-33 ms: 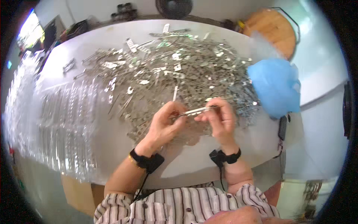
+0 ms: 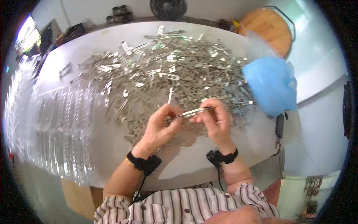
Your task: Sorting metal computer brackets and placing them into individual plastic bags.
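While both hands pinch the same thin metal strip at its two ends, the likeliest slip is the strip twisting out of the fingertips and dropping into the loose heap of metal parts directly beneath, where it would be hard to tell from the rest.

Left hand: forearm enters from 7 o'clock, wrist bent inward, thumb and forefinger closed on the strip's left end.

Right hand: forearm enters from 5 o'clock, fingers curled, closed on the right end. Black wrist straps on both.

The strip is held level just above the near edge of the heap, at picture centre.

Rows of clear plastic packets at 9 o'clock.

Blue plastic bag at 2 o'clock, touching the heap; a careless elbow could drag parts off the white table.
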A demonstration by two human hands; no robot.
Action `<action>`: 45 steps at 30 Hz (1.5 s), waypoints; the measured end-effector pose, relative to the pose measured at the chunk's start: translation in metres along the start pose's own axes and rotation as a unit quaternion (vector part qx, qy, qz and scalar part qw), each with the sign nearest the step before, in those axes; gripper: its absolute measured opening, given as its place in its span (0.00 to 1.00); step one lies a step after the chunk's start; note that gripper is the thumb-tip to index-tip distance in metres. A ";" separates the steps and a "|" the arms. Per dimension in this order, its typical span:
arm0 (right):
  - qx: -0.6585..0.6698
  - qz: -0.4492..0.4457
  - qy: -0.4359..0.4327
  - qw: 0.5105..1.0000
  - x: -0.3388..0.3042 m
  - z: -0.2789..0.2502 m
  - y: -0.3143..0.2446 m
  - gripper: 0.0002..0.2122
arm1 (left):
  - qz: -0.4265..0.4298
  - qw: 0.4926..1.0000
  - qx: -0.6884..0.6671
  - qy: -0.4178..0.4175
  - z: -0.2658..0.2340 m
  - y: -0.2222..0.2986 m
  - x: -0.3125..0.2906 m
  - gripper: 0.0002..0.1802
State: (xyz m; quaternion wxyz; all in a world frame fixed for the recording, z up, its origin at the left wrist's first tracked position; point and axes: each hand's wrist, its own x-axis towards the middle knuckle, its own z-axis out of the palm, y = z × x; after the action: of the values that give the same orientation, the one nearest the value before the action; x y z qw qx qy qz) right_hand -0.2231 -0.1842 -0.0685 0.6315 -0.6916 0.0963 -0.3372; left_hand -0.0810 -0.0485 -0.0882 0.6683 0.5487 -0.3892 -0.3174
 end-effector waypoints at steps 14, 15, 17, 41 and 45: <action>-0.161 -0.016 0.015 0.987 0.013 -0.027 -0.018 0.05 | -0.030 0.993 0.113 -0.030 0.006 0.002 -0.006 0.06; -0.185 -0.020 0.052 0.981 0.016 -0.036 -0.025 0.06 | -0.024 0.993 0.112 -0.033 0.005 0.003 -0.006 0.06; -0.266 -0.085 0.135 0.951 0.023 -0.070 -0.035 0.07 | -0.031 0.994 0.106 -0.022 0.007 0.006 -0.005 0.07; -0.769 -0.009 0.364 0.525 0.000 -0.282 -0.071 0.13 | -0.040 0.993 0.108 -0.025 0.010 0.010 -0.004 0.09; -0.761 -0.050 0.452 0.463 0.011 -0.299 -0.093 0.17 | -0.050 0.990 0.132 -0.018 0.006 0.005 -0.004 0.09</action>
State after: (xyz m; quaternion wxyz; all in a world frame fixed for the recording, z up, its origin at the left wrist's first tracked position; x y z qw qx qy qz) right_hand -0.4178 -0.4150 0.0156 -0.2943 -0.6527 0.5520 -0.4274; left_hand -0.0881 -0.0474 -0.0839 0.5668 0.6448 -0.4117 -0.3058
